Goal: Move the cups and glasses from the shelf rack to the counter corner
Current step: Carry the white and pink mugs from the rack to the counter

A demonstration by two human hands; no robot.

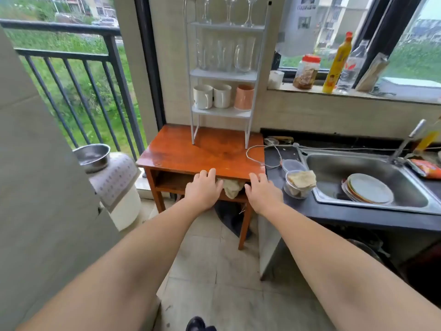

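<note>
From here the job looks unstarted; the wooden tabletop (pixel 181 151) under the white shelf rack (pixel 224 75) is bare of drinkware, and so is the dark counter (pixel 334 211) by the sink (pixel 405 177), as far as I can see; the rack is fully loaded, stemmed glasses (pixel 228 10) on top, clear tumblers (pixel 225 56) in the middle, two white mugs (pixel 212 96) and a pink cup (pixel 244 97) on the lowest shelf; my left hand (pixel 202 188) and right hand (pixel 262 191) are loosely spread, empty, at the tabletop's front edge; everything remains to be carried
</note>
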